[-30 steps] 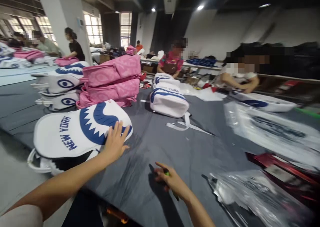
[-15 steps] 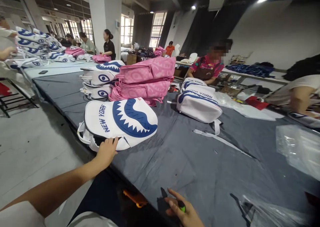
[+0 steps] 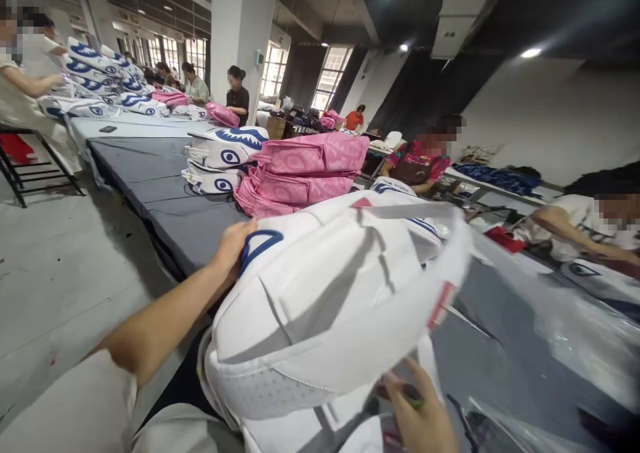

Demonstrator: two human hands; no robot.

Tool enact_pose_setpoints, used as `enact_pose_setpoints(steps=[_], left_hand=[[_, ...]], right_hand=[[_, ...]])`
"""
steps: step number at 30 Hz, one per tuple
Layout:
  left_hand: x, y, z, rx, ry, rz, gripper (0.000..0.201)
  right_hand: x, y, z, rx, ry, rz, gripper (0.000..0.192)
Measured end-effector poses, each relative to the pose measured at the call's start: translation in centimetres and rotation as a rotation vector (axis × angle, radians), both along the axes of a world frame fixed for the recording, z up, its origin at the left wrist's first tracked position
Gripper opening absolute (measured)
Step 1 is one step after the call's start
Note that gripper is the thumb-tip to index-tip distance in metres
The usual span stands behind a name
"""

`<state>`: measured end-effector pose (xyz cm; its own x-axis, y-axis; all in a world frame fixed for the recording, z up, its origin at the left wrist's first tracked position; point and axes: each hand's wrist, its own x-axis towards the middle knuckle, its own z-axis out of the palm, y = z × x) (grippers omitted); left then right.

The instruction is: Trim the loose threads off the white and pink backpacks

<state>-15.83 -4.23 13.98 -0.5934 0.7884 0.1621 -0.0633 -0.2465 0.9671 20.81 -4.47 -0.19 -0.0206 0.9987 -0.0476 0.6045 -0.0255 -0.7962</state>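
Note:
A white backpack is raised in front of me, tilted, with its back and shoulder straps facing me. My left hand grips its far left edge beside a blue-outlined patch; the fingertips are partly hidden behind the bag. One loose strap with a red label swings up on the right, blurred. Below that strap, my right hand is closed around a small dark tool with a green part. The tool's working end is hidden, and whether this hand also touches the bag I cannot tell.
Pink backpacks and white backpacks are stacked on the grey-covered table. Another white backpack is partly hidden behind mine. Clear plastic bags lie at right. Co-workers sit across the table and stand at far left.
The white backpack has gone from lying front-up on the table to being lifted and turned towards me in my left hand. My right hand has moved up and right, beside its strap.

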Motion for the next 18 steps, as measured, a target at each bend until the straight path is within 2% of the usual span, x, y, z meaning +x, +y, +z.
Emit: enact_pose_setpoints(steps=[2, 4, 6, 7, 8, 9, 11, 12, 13, 15, 16, 18], left_hand=[[-0.8, -0.6, -4.5, -0.157, 0.003, 0.094, 0.051], [-1.0, -1.6, -8.6, -0.245, 0.016, 0.142, 0.049], [-0.8, -3.0, -11.1, -0.237, 0.138, 0.199, 0.055], [-0.6, -3.7, -11.8, -0.192, 0.296, 0.181, 0.060], [-0.2, -4.3, -12.4, -0.124, 0.513, 0.096, 0.062], [0.4, -4.9, -12.9, -0.042, 0.766, -0.055, 0.063], [2.2, -6.0, -14.3, 0.093, 1.243, -0.445, 0.062], [3.3, -6.5, -15.4, 0.118, 1.404, -0.596, 0.063], [4.4, -7.0, -16.8, 0.126, 1.527, -0.678, 0.066], [6.2, -8.1, -20.1, 0.134, 1.679, -0.639, 0.067], [6.8, -8.7, -21.8, 0.157, 1.717, -0.579, 0.064], [7.4, -9.8, -24.6, 0.225, 1.727, -0.463, 0.056]], right_hand=[[1.9, 0.4, 1.7, 0.036, -0.059, -0.106, 0.072], [3.2, 0.3, 3.1, -0.010, -0.139, -0.144, 0.067], [2.6, -0.4, 4.1, -0.057, -0.291, -0.116, 0.058], [1.5, -0.7, 4.5, -0.053, -0.389, -0.080, 0.052], [-0.1, -1.0, 4.8, -0.019, -0.492, -0.041, 0.046], [-2.1, -1.3, 4.9, 0.016, -0.594, 0.019, 0.043], [-6.2, -1.3, 4.9, 0.060, -0.727, 0.159, 0.043], [-7.9, -1.2, 4.7, 0.090, -0.783, 0.226, 0.044], [-8.9, -0.9, 4.6, 0.090, -0.835, 0.220, 0.040], [-9.1, -0.2, 4.2, 0.046, -0.833, 0.100, 0.031], [-8.2, 0.2, 4.0, 0.000, -0.766, 0.018, 0.029], [-5.5, 0.9, 3.3, -0.092, -0.574, -0.069, 0.037]])
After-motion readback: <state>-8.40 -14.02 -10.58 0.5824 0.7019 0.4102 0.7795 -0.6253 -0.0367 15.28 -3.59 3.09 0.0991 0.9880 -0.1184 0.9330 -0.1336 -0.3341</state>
